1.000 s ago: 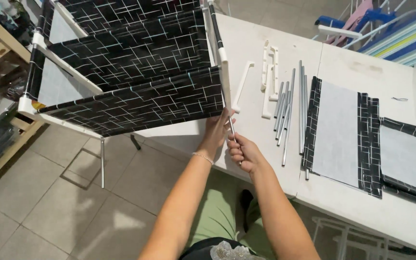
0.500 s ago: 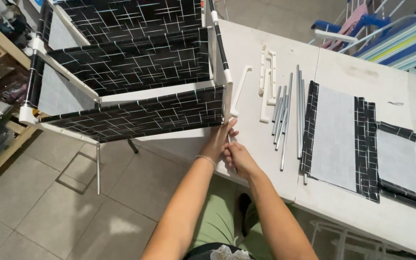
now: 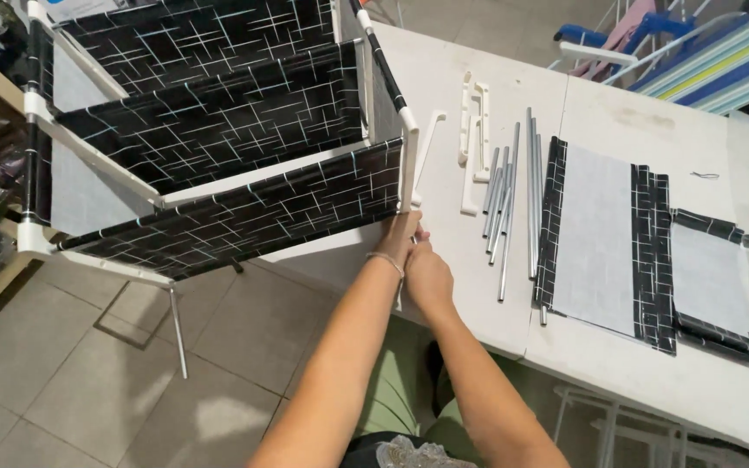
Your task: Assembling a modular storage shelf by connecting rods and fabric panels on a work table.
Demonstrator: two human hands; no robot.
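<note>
A fabric shelf rack [image 3: 218, 130] with black patterned tiers and white frame pieces lies tilted, half over the white table [image 3: 617, 113] and half over the floor. My left hand [image 3: 400, 236], with a thin bracelet at the wrist, presses up against the lower end of the rack's white corner bracket [image 3: 409, 165]. Just below it my right hand [image 3: 428, 279] is closed. Both seem to grip a thin metal rod under the bracket; the rod is almost wholly hidden by the hands.
Several loose metal rods [image 3: 513, 199] and white plastic side pieces [image 3: 474, 139] lie on the table. To their right are a flat grey and black fabric panel [image 3: 604, 238] and a smaller one [image 3: 708, 277]. Striped folding chair [image 3: 704, 61] behind; tiled floor below left.
The rack's near corner has come lower and closer to me. My hands have moved up against the corner bracket, and the rod seen between them earlier is now hidden.
</note>
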